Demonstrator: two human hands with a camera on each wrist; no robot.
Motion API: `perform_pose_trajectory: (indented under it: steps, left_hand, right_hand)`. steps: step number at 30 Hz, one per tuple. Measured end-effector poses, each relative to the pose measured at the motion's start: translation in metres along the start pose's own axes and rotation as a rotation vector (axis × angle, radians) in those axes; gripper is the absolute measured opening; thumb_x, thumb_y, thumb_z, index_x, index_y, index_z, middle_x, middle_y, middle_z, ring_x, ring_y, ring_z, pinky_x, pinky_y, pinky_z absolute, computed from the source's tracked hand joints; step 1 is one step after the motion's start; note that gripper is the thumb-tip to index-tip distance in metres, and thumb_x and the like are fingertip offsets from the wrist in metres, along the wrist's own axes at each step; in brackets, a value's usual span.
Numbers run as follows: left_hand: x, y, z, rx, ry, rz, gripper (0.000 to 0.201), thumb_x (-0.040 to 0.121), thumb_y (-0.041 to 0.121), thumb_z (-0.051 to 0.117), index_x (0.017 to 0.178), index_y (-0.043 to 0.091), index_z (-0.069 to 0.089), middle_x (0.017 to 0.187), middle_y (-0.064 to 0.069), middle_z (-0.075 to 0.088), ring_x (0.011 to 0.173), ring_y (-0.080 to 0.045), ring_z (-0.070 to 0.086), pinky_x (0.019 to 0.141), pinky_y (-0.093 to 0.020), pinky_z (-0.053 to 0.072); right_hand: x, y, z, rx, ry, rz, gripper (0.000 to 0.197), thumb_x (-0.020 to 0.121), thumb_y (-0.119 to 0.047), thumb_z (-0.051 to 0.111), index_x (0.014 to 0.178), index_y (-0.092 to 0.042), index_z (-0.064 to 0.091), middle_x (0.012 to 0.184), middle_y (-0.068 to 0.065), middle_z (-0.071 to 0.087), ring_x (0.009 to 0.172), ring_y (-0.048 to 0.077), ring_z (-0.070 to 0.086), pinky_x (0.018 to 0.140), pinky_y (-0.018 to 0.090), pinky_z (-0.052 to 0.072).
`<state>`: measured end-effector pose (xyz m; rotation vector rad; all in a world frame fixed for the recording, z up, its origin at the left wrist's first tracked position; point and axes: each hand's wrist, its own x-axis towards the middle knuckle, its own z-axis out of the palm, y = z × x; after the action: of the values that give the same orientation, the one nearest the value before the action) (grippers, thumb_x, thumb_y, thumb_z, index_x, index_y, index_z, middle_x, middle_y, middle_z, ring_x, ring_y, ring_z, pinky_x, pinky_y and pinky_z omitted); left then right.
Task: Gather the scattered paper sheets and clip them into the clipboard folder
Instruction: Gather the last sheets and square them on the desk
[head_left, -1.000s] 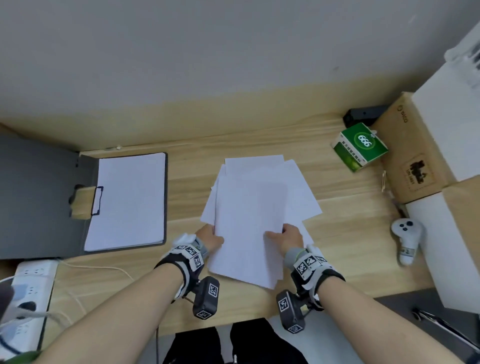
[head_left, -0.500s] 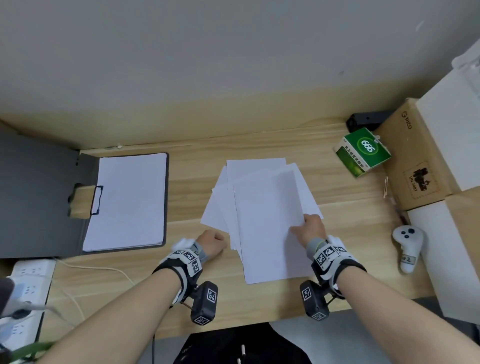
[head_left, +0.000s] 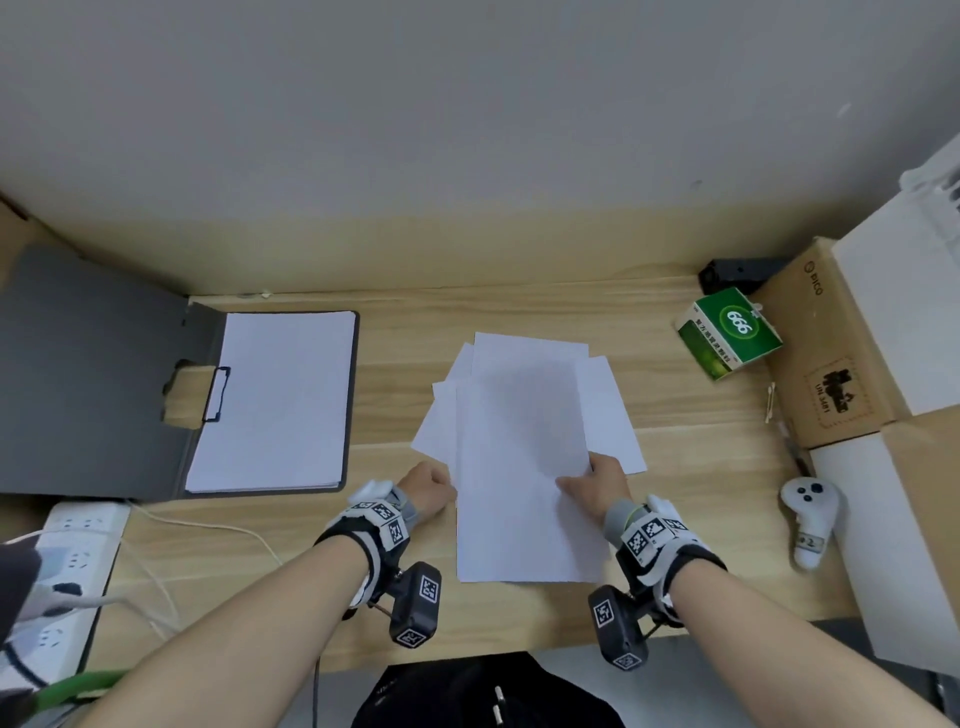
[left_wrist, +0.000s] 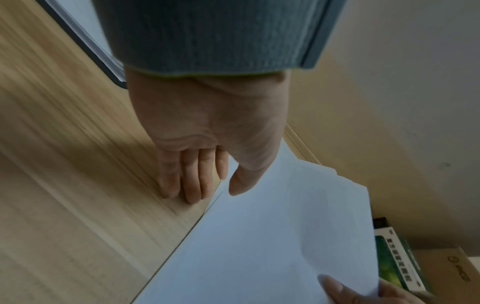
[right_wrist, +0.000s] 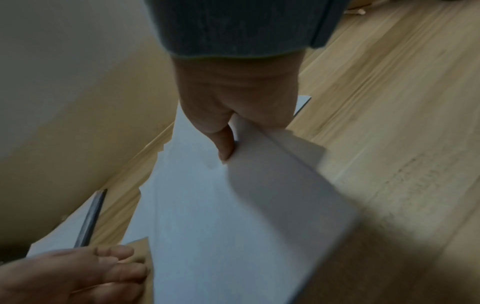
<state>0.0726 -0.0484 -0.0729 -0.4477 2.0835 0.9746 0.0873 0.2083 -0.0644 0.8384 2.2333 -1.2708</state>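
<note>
I see the wooden desk (head_left: 519, 306) first, then the open grey clipboard folder (head_left: 98, 374) at its left end, a white stack under its clip (head_left: 215, 395). In the desk's middle lies the loose fan of paper sheets (head_left: 519, 415). My right hand (head_left: 597, 480) pinches the top sheet's right edge, thumb on top. My left hand (head_left: 428, 480) rests beside the sheets' left edge, fingers (left_wrist: 192, 181) straight and together on the wood, thumb over the paper.
</note>
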Motion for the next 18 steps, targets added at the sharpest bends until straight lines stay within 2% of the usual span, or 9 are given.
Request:
perform_pose_trajectory:
  steps: [2, 4, 5, 7, 9, 11, 12, 15, 18]
  left_hand:
    - [-0.004, 0.005, -0.007, -0.063, 0.019, -0.019, 0.009, 0.078, 0.016, 0.059, 0.084, 0.017, 0.052, 0.077, -0.007, 0.063, 0.070, -0.021, 0.057, 0.060, -0.027, 0.045]
    - [-0.011, 0.016, -0.019, -0.088, 0.025, 0.029, 0.008, 0.079, 0.014, 0.061, 0.086, 0.014, 0.056, 0.083, -0.006, 0.064, 0.074, -0.022, 0.059, 0.060, -0.027, 0.049]
    - [-0.012, 0.021, -0.025, -0.127, 0.030, 0.066, 0.012, 0.080, 0.012, 0.061, 0.091, 0.012, 0.058, 0.090, -0.005, 0.066, 0.079, -0.021, 0.061, 0.062, -0.028, 0.052]
    - [-0.022, 0.038, -0.042, -0.234, 0.044, 0.116, 0.028, 0.083, 0.010, 0.064, 0.109, 0.010, 0.053, 0.104, -0.002, 0.063, 0.091, -0.021, 0.061, 0.068, -0.026, 0.050]
    - [-0.030, 0.056, -0.058, -0.326, 0.089, 0.174, 0.036, 0.084, 0.005, 0.064, 0.119, 0.004, 0.054, 0.113, -0.007, 0.065, 0.097, -0.025, 0.063, 0.072, -0.029, 0.051]
    - [-0.040, 0.077, -0.073, -0.400, 0.190, 0.258, 0.038, 0.083, -0.009, 0.055, 0.119, 0.002, 0.060, 0.110, -0.012, 0.067, 0.099, -0.029, 0.065, 0.076, -0.030, 0.052]
    - [-0.046, 0.089, -0.081, -0.416, 0.253, 0.284, 0.039, 0.082, -0.013, 0.051, 0.116, 0.001, 0.062, 0.105, -0.011, 0.067, 0.098, -0.028, 0.065, 0.078, -0.030, 0.052]
    - [-0.056, 0.111, -0.098, -0.434, 0.366, 0.345, 0.038, 0.078, -0.015, 0.054, 0.112, -0.002, 0.063, 0.098, -0.008, 0.065, 0.096, -0.023, 0.064, 0.080, -0.027, 0.050]
    - [-0.064, 0.113, -0.106, -0.381, 0.380, 0.335, 0.037, 0.077, -0.012, 0.059, 0.113, -0.004, 0.063, 0.099, -0.010, 0.064, 0.093, -0.021, 0.061, 0.078, -0.024, 0.045]
  right_hand:
    - [-0.003, -0.011, -0.006, 0.017, -0.002, -0.046, 0.022, 0.081, -0.003, 0.071, 0.103, -0.006, 0.071, 0.096, 0.007, 0.071, 0.089, 0.026, 0.066, 0.078, 0.032, 0.051]
    - [-0.007, -0.025, -0.012, 0.056, -0.014, -0.090, 0.017, 0.082, -0.002, 0.071, 0.098, -0.005, 0.071, 0.094, 0.008, 0.071, 0.088, 0.027, 0.066, 0.077, 0.034, 0.052]
    - [-0.010, -0.035, -0.016, 0.095, -0.020, -0.115, 0.016, 0.082, -0.001, 0.071, 0.098, -0.005, 0.070, 0.093, 0.009, 0.071, 0.086, 0.027, 0.065, 0.076, 0.034, 0.053]
    - [-0.018, -0.058, -0.024, 0.181, -0.025, -0.170, 0.018, 0.083, 0.001, 0.071, 0.099, -0.005, 0.069, 0.093, 0.010, 0.070, 0.082, 0.025, 0.064, 0.074, 0.035, 0.054]
    - [-0.022, -0.081, -0.032, 0.251, -0.028, -0.227, 0.020, 0.081, 0.004, 0.071, 0.099, -0.005, 0.068, 0.090, 0.009, 0.070, 0.077, 0.024, 0.064, 0.069, 0.032, 0.055]
    - [-0.024, -0.102, -0.038, 0.329, -0.016, -0.277, 0.022, 0.079, 0.006, 0.073, 0.098, -0.003, 0.070, 0.088, 0.008, 0.071, 0.075, 0.023, 0.065, 0.066, 0.030, 0.055]
    - [-0.023, -0.110, -0.040, 0.372, -0.008, -0.293, 0.024, 0.077, 0.006, 0.074, 0.100, -0.001, 0.071, 0.088, 0.007, 0.073, 0.076, 0.023, 0.067, 0.068, 0.031, 0.055]
    - [-0.024, -0.128, -0.042, 0.453, -0.019, -0.318, 0.030, 0.075, 0.003, 0.078, 0.104, -0.003, 0.072, 0.092, 0.005, 0.076, 0.084, 0.024, 0.072, 0.077, 0.033, 0.056]
    - [-0.030, -0.131, -0.037, 0.500, -0.058, -0.376, 0.029, 0.072, 0.006, 0.079, 0.096, -0.011, 0.074, 0.090, 0.001, 0.078, 0.087, 0.020, 0.073, 0.078, 0.029, 0.058]
